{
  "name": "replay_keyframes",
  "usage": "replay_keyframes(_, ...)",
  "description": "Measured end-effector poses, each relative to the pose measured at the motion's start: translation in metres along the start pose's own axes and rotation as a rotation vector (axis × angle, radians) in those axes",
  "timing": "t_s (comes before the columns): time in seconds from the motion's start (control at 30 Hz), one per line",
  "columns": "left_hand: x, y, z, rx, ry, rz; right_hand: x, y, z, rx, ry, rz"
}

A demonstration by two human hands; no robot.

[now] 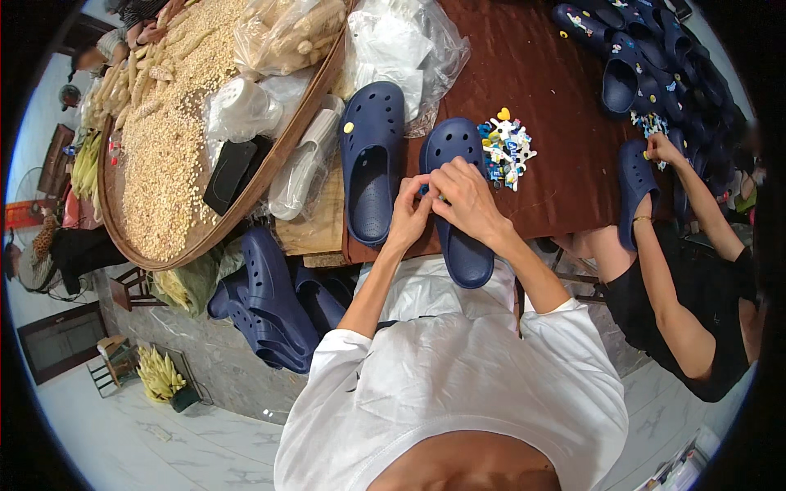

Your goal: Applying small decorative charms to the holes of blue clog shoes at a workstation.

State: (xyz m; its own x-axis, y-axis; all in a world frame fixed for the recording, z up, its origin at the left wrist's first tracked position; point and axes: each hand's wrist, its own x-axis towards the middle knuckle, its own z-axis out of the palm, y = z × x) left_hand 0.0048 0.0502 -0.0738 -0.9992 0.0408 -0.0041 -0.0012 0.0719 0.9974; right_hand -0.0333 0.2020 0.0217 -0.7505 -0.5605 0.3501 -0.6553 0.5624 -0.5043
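A navy clog [454, 141] lies in front of me, its toe on the table and its heel over my lap. My right hand [467, 203] lies across it with bent fingers closed at its side edge. Against those fingertips, my left hand [409, 214] is pinched around a small bright blue piece [423, 189], which looks like a shoe charm but is mostly hidden. To the left stands a second navy clog [372, 155] with a round yellow charm [349, 128] near its strap. Right of the clogs is a pile of colourful shoe charms [508, 151].
A large round basket tray [237, 233] of corn kernels stands at left, beside a plastic-wrapped pair of shoes [304, 159]. Several navy clogs [266, 299] hang below the table edge. At right, another person's hand [665, 151] works on a clog [632, 176] near heaped clogs [655, 57].
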Motion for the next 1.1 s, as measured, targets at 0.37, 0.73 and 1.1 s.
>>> replay_keyframes(0.37, 0.000, 0.004, 0.009, -0.030, 0.076, 0.057, 0.003, 0.006, -0.013, 0.270, 0.111, -0.024)
replay_keyframes(0.73, 0.019, 0.035, 0.003, 0.207, -0.034, 0.054, -0.021, 0.103, -0.014, -0.185, 0.666, 0.416)
replay_keyframes(1.1, 0.015, 0.027, 0.015, 0.448, 0.190, 0.058, -0.047, 0.008, -0.001, 0.219, 0.422, 0.351)
